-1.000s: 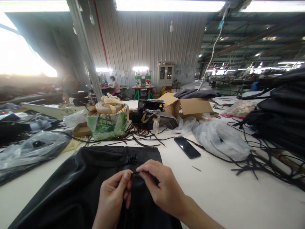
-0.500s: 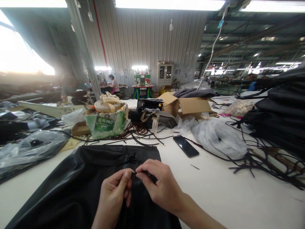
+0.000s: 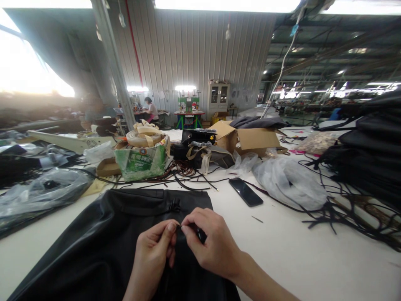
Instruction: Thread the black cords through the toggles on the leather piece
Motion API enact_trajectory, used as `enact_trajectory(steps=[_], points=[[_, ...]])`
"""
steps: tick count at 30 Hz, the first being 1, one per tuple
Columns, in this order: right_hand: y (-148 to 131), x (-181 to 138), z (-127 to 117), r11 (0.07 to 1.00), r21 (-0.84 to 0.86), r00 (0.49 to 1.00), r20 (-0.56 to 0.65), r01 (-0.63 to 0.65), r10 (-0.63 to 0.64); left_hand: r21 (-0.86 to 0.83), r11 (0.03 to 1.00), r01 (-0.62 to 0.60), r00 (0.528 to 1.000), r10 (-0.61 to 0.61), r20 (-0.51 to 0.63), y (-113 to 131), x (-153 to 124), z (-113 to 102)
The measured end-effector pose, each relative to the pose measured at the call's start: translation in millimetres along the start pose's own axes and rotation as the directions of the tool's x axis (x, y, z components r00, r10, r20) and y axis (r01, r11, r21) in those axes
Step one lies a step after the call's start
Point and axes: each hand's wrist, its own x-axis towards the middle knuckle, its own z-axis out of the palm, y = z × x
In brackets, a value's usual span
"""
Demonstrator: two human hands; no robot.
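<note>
Left hand (image 3: 156, 248) and right hand (image 3: 213, 240) pinched a dark cord (image 3: 178, 227) between finger and thumb, above black material (image 3: 90, 234) on the near table (image 3: 300, 251). Judged risk: a slack pinch could drop it unseen onto black.

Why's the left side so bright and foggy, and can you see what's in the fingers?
In the head view, the bright patch at upper left glares white, probably causing the haze beside it; in the head view, shiny streaks cross the black material; also in the head view, the small dark piece between the left hand and right hand is too tiny to make out.
</note>
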Motion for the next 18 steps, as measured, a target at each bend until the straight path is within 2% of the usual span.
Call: enact_trajectory(steps=[6,18], points=[[0.7,-0.1,0.5,1.0,-0.018,1.0,-0.001,0.002,-0.002,0.042,0.999,-0.017,1.0,0.017,0.014,-3.1,-0.3,-1.0],[3.9,1.5,-1.0,1.0,0.019,1.0,0.007,0.0,0.0,-0.007,1.0,-0.003,1.0,0.003,-0.014,3.6,0.7,3.2]])
